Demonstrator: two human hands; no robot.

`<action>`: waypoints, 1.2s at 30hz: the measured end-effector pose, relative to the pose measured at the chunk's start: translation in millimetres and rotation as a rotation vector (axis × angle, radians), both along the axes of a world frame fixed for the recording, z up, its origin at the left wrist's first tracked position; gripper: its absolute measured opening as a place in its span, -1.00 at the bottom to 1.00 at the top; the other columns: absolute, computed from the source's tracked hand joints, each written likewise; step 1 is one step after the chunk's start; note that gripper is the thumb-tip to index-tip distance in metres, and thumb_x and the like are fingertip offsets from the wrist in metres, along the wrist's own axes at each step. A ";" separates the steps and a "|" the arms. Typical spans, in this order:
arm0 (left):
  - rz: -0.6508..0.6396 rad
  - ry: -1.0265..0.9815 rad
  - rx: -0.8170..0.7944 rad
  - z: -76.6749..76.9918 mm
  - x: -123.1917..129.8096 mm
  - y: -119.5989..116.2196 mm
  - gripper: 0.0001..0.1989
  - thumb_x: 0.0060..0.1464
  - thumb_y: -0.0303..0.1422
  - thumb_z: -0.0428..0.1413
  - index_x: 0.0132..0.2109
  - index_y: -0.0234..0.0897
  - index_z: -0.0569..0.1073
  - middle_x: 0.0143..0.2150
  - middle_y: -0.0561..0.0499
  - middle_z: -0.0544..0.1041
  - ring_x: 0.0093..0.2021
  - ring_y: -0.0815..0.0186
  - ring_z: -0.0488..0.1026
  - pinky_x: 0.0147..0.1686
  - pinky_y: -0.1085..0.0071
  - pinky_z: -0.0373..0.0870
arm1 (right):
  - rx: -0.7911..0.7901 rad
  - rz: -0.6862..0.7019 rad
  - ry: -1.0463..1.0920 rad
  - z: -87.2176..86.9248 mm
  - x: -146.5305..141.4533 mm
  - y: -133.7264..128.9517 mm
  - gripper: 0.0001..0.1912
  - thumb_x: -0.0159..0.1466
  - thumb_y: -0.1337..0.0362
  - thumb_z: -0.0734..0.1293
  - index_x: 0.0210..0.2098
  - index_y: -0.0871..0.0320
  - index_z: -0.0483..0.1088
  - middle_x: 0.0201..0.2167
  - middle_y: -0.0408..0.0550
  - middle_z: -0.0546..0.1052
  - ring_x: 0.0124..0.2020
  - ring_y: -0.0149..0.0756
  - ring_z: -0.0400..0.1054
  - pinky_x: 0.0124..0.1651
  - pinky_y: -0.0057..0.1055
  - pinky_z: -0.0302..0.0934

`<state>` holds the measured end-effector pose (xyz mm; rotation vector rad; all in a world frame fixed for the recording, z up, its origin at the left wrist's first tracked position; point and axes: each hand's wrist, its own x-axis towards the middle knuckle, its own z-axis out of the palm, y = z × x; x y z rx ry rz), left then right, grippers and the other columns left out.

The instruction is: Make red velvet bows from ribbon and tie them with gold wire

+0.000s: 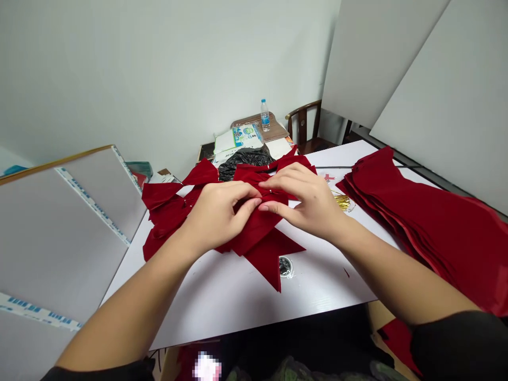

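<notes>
A red fabric bow [254, 233] lies at the middle of the white table, its pointed tails spread toward me. My left hand [222, 209] pinches the fabric at the bow's gathered centre between thumb and forefinger. On the other side, my right hand [313, 198] grips the same gathered part, fingers above and thumb below. A small shiny bit, perhaps wire, shows between the right fingers. More red bows [162, 196] are heaped to the left and behind my hands. Gold twist ties [342, 202] lie just beyond my right wrist.
A thick stack of red fabric pieces [428, 211] covers the right side of the white table [190, 312]. A round cable hole [285, 267] is near the front. Behind stand a black plastic bag [242, 161], a water bottle [265, 116] and a wooden chair [304, 124]. White panels [71, 211] lean at left.
</notes>
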<state>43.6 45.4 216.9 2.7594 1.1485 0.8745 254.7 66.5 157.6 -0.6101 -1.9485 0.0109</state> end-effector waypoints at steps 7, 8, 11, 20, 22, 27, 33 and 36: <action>-0.033 0.016 0.085 10.7 5.2 -11.0 -0.85 0.31 -0.42 0.13 -0.21 -0.26 0.61 -0.32 0.05 0.66 -0.37 0.37 0.55 -0.31 0.47 0.43 | 0.189 -0.058 -0.195 18.8 14.0 -1.6 -0.76 0.48 0.27 0.29 -0.27 0.20 0.53 -0.41 -0.07 0.57 -0.41 -0.39 0.38 -0.35 -0.45 0.21; -0.024 0.038 0.117 12.3 3.5 -12.7 -0.84 0.32 -0.40 0.12 -0.20 -0.25 0.61 -0.32 0.05 0.66 -0.36 0.36 0.56 -0.30 0.46 0.43 | 0.205 -0.070 -0.205 22.0 16.9 -3.3 -0.76 0.48 0.28 0.29 -0.28 0.19 0.53 -0.42 -0.08 0.57 -0.43 -0.40 0.38 -0.36 -0.46 0.20; 0.012 0.116 0.200 18.6 -5.1 -17.5 -0.80 0.36 -0.33 0.09 -0.19 -0.23 0.60 -0.32 0.04 0.66 -0.36 0.33 0.56 -0.29 0.43 0.43 | 0.227 -0.091 -0.208 31.8 27.2 -7.6 -0.76 0.47 0.28 0.31 -0.32 0.17 0.52 -0.45 -0.12 0.57 -0.47 -0.43 0.38 -0.42 -0.49 0.20; 0.087 0.261 0.327 29.1 -24.4 -28.6 -0.60 0.37 -0.16 0.07 -0.43 -0.18 0.50 -0.57 0.06 0.47 -0.53 0.31 0.38 -0.45 0.35 0.24 | 0.305 0.010 -0.207 38.5 44.4 -9.0 -0.87 0.42 0.38 0.36 -0.28 0.12 0.52 -0.45 -0.17 0.58 -0.47 -0.45 0.42 -0.43 -0.50 0.30; 0.112 0.299 0.394 28.4 -23.9 -32.9 -0.58 0.36 -0.15 0.08 -0.47 -0.18 0.47 -0.59 0.05 0.43 -0.54 0.31 0.34 -0.48 0.34 0.17 | 0.337 0.022 -0.215 38.4 43.4 -8.9 -0.89 0.41 0.39 0.37 -0.27 0.15 0.51 -0.46 -0.15 0.56 -0.48 -0.45 0.40 -0.44 -0.49 0.28; 0.099 0.375 0.568 26.3 -22.9 -45.8 -0.59 0.31 -0.22 0.16 -0.52 -0.20 0.38 -0.63 0.08 0.36 -0.57 0.34 0.25 -0.51 0.34 0.05 | 0.390 0.051 -0.223 35.3 45.8 -9.6 -0.92 0.41 0.43 0.35 -0.23 0.19 0.48 -0.49 -0.14 0.48 -0.49 -0.45 0.32 -0.44 -0.46 0.26; 0.046 0.324 0.578 23.4 -25.9 -54.0 -0.51 0.31 -0.12 0.18 -0.54 -0.22 0.32 -0.63 0.09 0.29 -0.58 0.36 0.18 -0.51 0.32 0.01 | 0.353 0.158 -0.195 25.2 56.1 -9.1 -0.79 0.40 0.47 0.35 -0.05 0.07 0.51 -0.34 -0.11 0.59 -0.36 -0.38 0.47 -0.29 -0.41 0.40; -0.012 0.289 0.567 21.3 -26.0 -55.0 -0.46 0.29 -0.08 0.20 -0.57 -0.23 0.26 -0.65 0.10 0.22 -0.59 0.36 0.14 -0.51 0.30 -0.02 | 0.317 0.224 -0.214 22.8 60.8 -7.8 -0.73 0.41 0.44 0.35 0.04 0.03 0.51 -0.29 -0.10 0.62 -0.31 -0.35 0.52 -0.26 -0.39 0.45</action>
